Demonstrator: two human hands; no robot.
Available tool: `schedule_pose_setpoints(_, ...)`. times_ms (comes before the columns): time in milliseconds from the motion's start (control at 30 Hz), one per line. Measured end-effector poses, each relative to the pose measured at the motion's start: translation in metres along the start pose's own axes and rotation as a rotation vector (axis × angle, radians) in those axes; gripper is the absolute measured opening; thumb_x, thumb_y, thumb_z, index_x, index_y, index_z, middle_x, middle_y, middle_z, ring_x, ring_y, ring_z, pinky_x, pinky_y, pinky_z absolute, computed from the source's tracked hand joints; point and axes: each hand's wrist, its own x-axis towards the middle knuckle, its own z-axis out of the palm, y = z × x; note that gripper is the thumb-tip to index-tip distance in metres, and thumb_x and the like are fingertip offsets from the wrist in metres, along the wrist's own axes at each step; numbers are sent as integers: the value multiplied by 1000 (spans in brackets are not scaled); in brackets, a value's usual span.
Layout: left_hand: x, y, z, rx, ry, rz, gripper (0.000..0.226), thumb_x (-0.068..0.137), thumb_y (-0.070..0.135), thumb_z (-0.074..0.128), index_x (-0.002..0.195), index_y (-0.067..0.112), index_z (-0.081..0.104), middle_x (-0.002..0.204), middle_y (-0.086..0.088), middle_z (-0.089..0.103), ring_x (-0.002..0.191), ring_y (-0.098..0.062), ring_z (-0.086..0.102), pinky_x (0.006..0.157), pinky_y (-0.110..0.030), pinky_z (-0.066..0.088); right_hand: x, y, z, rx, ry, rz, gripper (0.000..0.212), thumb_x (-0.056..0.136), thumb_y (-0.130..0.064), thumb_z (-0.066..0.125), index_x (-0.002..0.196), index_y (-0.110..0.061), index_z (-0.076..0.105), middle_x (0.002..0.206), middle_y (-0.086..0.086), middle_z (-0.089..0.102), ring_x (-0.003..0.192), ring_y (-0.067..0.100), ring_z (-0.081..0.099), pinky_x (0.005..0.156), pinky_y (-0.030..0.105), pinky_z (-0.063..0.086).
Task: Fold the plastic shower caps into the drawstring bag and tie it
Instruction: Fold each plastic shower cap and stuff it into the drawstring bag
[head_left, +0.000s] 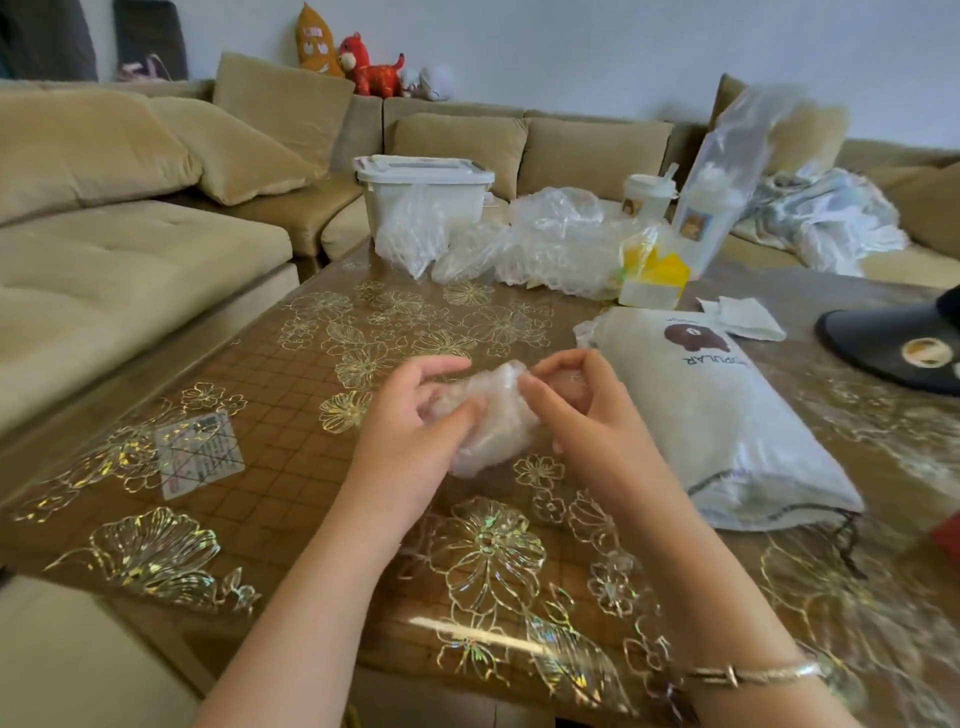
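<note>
A crumpled clear plastic shower cap (493, 415) is bunched just above the table's middle. My left hand (415, 421) grips its left side with curled fingers. My right hand (582, 410) pinches its upper right edge between thumb and fingertips. The white drawstring bag (717, 415), printed with a brown bear, lies flat to the right of my hands, its dark cord (841, 525) trailing at the near end. A heap of more clear shower caps (540, 239) sits at the table's far side.
The floral table (311, 415) also carries a white lidded box (423, 182), a yellow packet (657, 270), a cup (649, 195), a tall plastic bag (727, 171), a small card (200, 452) and a black slipper (898, 343). Beige sofas surround it.
</note>
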Motion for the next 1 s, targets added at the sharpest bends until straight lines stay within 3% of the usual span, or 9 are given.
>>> schedule_pose_setpoints(133, -16, 20, 33, -46, -34, 35, 24, 87, 24, 71, 107, 36, 65, 108, 13, 67, 95, -1, 64, 70, -15, 48, -30, -14, -35, -66, -8, -134, 38, 88, -16, 69, 112, -28, 43, 81, -1, 62, 62, 6, 53, 55, 20, 46)
schedule_pose_setpoints(267, -33, 28, 60, -39, -57, 74, 21, 85, 30, 73, 105, 31, 65, 104, 12, 66, 93, 2, 63, 80, -20, 54, -48, -17, -65, -62, 108, -154, 40, 88, -2, 66, 109, -29, 47, 88, 14, 65, 70, 23, 58, 59, 34, 48)
schedule_pose_setpoints(367, -46, 35, 69, 19, 34, 136, 33, 78, 49, 71, 103, 30, 62, 86, 9, 58, 67, 6, 51, 63, -10, 45, -59, -21, -82, 3, 237, -199, 33, 87, -5, 69, 107, -25, 51, 91, 18, 66, 85, 37, 63, 76, 54, 52)
schedule_pose_setpoints(467, -56, 47, 74, -46, -57, 73, 51, 72, 65, 61, 108, 29, 60, 60, 4, 56, 53, -9, 50, 56, -25, 44, -65, -24, -87, 16, 339, -270, 29, 85, -18, 71, 104, -29, 52, 97, 13, 66, 91, 33, 65, 79, 61, 50)
schedule_pose_setpoints(600, -63, 59, 84, -192, -284, -74, 52, 78, 59, 57, 119, 26, 57, 78, -4, 76, 68, -18, 72, 66, -28, 58, -66, -23, -89, 77, 367, -269, 32, 82, -20, 73, 104, -30, 52, 112, 11, 65, 94, 30, 66, 79, 60, 49)
schedule_pose_setpoints(733, -59, 57, 88, -407, -205, -126, 51, 73, 39, 72, 121, 25, 63, 103, 0, 75, 96, -20, 72, 89, -41, 56, -67, -21, -92, 166, 279, -119, 32, 84, -18, 76, 106, -28, 54, 102, 15, 70, 79, 47, 61, 81, 56, 52)
schedule_pose_setpoints(800, -57, 57, 89, -501, -133, -141, 55, 67, 26, 76, 121, 25, 63, 101, 1, 76, 95, -18, 72, 86, -38, 57, -69, -19, -93, 141, 244, -85, 31, 86, -14, 73, 107, -26, 54, 100, 13, 69, 70, 31, 57, 71, 41, 52)
schedule_pose_setpoints(900, -57, 57, 91, -503, -84, -98, 51, 73, 14, 76, 121, 24, 61, 97, 2, 76, 87, -13, 73, 73, -28, 53, -73, -20, -95, 2, 247, -122, 37, 84, -14, 73, 110, -25, 50, 108, -6, 63, 85, 1, 60, 74, 20, 48)
schedule_pose_setpoints(1000, -57, 56, 93, -488, -99, -74, 46, 77, 13, 75, 119, 24, 61, 97, 2, 76, 87, -12, 73, 70, -23, 52, -76, -16, -101, 20, 201, -140, 46, 83, -19, 73, 114, -30, 42, 125, -10, 55, 102, 2, 62, 85, 24, 54)
